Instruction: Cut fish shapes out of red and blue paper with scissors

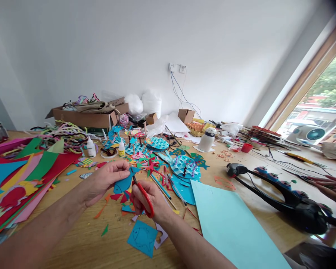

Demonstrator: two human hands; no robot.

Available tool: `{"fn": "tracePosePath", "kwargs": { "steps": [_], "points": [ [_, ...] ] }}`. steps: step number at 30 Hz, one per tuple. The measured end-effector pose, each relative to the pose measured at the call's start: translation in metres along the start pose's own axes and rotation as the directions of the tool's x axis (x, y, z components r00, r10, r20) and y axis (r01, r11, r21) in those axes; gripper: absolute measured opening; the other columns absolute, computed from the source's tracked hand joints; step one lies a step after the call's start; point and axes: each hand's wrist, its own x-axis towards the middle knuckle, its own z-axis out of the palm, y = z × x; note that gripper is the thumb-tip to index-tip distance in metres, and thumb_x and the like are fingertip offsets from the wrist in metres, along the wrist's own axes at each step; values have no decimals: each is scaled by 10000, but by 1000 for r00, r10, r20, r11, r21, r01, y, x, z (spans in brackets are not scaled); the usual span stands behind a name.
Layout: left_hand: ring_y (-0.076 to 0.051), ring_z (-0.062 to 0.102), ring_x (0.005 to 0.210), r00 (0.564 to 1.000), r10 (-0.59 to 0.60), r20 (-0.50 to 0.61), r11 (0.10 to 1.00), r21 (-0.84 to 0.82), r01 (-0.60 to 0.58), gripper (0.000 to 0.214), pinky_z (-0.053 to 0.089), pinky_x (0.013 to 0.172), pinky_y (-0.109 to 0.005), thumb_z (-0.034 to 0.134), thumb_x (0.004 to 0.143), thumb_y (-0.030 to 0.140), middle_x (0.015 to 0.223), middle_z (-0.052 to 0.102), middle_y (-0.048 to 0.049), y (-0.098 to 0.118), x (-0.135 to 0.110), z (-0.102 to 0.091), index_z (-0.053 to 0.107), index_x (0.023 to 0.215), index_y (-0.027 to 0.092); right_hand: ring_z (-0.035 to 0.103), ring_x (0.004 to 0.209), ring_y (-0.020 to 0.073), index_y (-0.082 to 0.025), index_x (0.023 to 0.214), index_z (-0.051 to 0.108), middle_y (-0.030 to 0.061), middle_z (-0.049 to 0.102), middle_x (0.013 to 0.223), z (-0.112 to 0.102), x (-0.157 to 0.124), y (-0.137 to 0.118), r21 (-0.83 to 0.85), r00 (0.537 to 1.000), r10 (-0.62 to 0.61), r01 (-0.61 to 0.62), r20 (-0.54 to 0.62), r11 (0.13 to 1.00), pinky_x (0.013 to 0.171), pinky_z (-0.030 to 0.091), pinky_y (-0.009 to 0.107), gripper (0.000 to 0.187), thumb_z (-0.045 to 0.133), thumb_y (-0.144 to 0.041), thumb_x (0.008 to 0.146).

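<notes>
Pinched between the thumb and fingers of my left hand [112,177] is a blue paper fish [123,184] with drawn pen lines, held by its upper end. My right hand [149,200] grips red-handled scissors [148,201], their dark blades up against the tail side of the fish; how far they are apart is too small to tell. Below my hands lies a blue paper square [142,238] with a fish drawn on it. It partly covers a pale purple paper offcut [161,236]. Colourful paper scraps [126,198] are scattered under the fish.
Stacked coloured paper [30,186] lies at left, a light-blue sheet [226,220] at right. Glue bottles [91,147], pencils [162,186] and blue paper crafts [182,166] fill the middle. A black headset-like device [280,198] and another person's hand [327,186] are at far right.
</notes>
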Motion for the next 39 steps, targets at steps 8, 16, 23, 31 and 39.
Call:
{"fn": "tracePosePath", "kwargs": {
  "steps": [8, 16, 23, 31, 39],
  "points": [
    [-87, 358, 502, 1000, 2, 29, 1000, 10, -3, 214, 291, 480, -201, 669, 687, 352, 546, 459, 73, -2, 0, -4, 520, 676, 198, 429, 328, 52, -161, 594, 460, -65, 442, 418, 2, 0, 0, 64, 999, 41, -41, 1, 997, 331, 312, 167, 521, 561, -667, 674],
    [-82, 356, 502, 998, 2, 67, 1000, 28, -4, 220, 286, 471, -190, 665, 698, 375, 554, 454, 74, 0, 1, -8, 529, 689, 202, 430, 322, 47, -155, 609, 476, -71, 441, 421, 2, 0, 2, 97, 999, 22, -26, 42, 995, 328, 323, 161, 515, 564, -657, 683],
    [-75, 332, 478, 991, 19, 129, 995, 92, -31, 222, 255, 437, -185, 650, 720, 375, 547, 428, 73, -1, 0, -16, 528, 670, 196, 427, 313, 50, -154, 611, 480, -78, 437, 402, 3, -1, 1, 110, 998, 36, -42, 57, 993, 327, 332, 167, 505, 584, -644, 674],
    [-86, 368, 511, 985, 14, 171, 991, 127, -37, 201, 289, 462, -193, 640, 724, 360, 592, 450, 55, 3, -2, -20, 542, 688, 190, 424, 313, 45, -156, 619, 484, -82, 438, 406, 3, -2, 2, 121, 996, 36, -46, 85, 992, 335, 348, 166, 505, 567, -651, 681],
    [-78, 340, 515, 961, -19, 276, 982, 186, -35, 191, 255, 445, -178, 618, 755, 362, 612, 440, 60, 4, 2, -32, 549, 715, 188, 430, 316, 52, -157, 606, 479, -73, 443, 391, 3, -3, -2, 74, 992, 74, -82, 106, 994, 342, 332, 169, 501, 575, -644, 679]
  ]
}}
